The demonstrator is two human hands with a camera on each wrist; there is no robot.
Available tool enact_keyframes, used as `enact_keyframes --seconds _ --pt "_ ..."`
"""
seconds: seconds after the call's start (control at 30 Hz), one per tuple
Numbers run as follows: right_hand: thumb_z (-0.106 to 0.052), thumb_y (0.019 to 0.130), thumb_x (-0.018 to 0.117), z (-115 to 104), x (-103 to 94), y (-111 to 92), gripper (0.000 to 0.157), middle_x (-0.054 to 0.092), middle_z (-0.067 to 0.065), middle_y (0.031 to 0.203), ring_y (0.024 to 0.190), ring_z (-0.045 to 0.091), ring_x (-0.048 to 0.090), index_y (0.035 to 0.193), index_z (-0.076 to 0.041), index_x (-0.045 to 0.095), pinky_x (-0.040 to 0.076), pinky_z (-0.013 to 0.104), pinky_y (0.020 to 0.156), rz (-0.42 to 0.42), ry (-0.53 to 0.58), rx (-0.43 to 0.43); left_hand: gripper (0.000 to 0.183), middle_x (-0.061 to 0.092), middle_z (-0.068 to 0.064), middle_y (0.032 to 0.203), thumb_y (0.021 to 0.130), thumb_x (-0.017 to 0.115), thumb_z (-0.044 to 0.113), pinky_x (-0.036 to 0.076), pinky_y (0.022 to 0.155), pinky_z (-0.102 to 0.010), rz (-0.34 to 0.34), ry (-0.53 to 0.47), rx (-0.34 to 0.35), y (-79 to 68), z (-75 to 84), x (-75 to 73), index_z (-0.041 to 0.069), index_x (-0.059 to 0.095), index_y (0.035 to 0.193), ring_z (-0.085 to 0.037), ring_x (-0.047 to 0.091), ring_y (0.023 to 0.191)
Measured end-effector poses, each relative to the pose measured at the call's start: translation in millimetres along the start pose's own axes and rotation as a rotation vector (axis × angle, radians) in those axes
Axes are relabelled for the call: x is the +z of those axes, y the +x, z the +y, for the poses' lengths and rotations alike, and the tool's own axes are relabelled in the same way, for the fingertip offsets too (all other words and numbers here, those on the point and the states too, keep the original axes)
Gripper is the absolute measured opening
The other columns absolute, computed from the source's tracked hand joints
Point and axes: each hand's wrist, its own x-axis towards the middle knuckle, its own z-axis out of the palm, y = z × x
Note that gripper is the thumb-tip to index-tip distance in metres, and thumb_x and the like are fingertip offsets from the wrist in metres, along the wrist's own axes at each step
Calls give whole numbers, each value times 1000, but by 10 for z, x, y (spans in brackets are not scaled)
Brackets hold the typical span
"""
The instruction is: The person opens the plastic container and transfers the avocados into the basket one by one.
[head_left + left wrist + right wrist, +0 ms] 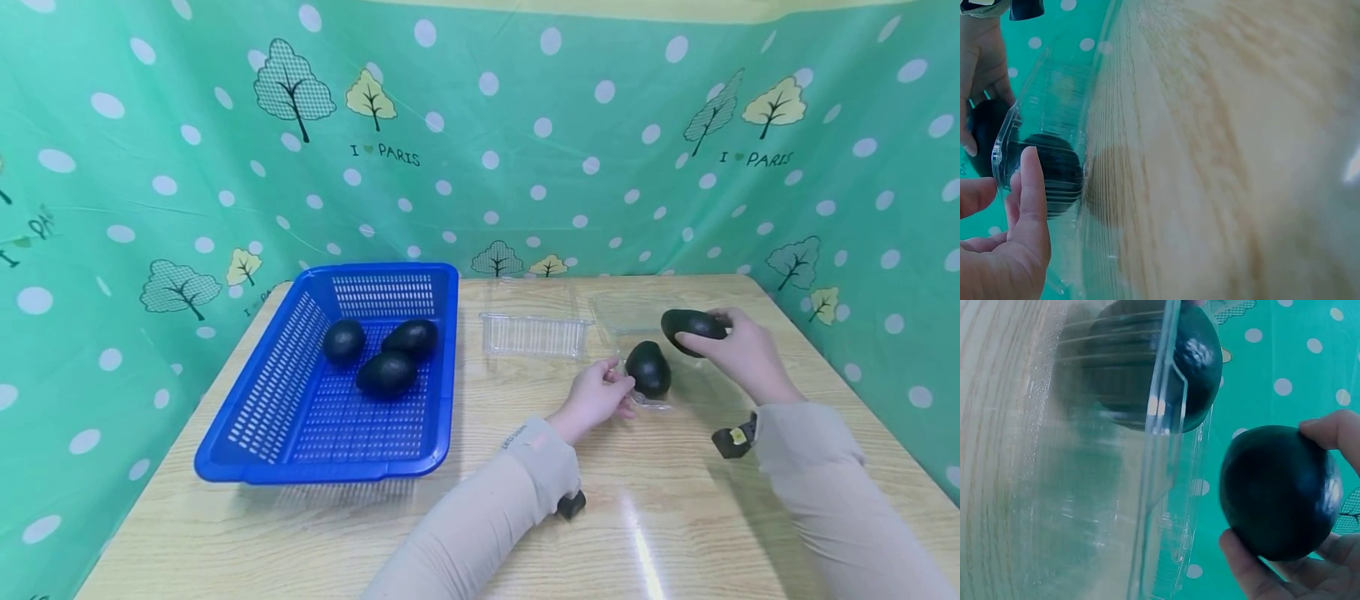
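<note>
A clear plastic clamshell box stands on the right side of the table, its lid folded back behind it. One dark avocado lies in the box's left part. My left hand holds the box's near-left rim, thumb on one side and fingers against the outer wall in the left wrist view. Above the box's right part, my right hand grips a second dark avocado between thumb and fingers. In the right wrist view this avocado is apart from the box wall.
A blue plastic basket on the left holds three dark avocados. Behind my left hand, another clear plastic box stands near the table's back edge. A green dotted curtain hangs behind the wooden table.
</note>
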Motion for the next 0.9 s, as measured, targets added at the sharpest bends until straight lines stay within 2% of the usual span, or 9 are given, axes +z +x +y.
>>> enact_keyframes --seconds 0.3,0.47,0.6,0.9 --pt "-61 91 59 -87 29 -5 92 36 34 150 130 52 40 152 1 30 39 65 98 66 60 -12 53 56 0 93 95 63 8 61 65 -31 7 -10 -18 -19 12 -33 -2 45 144 -14 62 69" --pt "-59 91 59 -138 31 -5 89 37 33 150 130 52 41 152 0 32 40 64 97 85 71 -25 51 57 -2 95 95 64 7 62 68 -33 10 -6 -14 -21 7 -54 -1 48 142 -26 68 76" --pt "-58 91 61 -169 39 -12 87 40 33 148 126 50 45 151 -1 34 43 59 91 100 89 -36 49 57 -1 94 95 64 9 62 69 -36 15 20 -4 -25 8 -85 0 50 141 -34 70 81" --pt "-59 89 63 -271 53 -39 88 45 30 145 118 43 51 151 -3 36 44 39 82 133 125 -40 36 54 0 94 97 62 13 62 68 -33 7 36 34 -89 90 -163 2 58 131 -36 71 83"
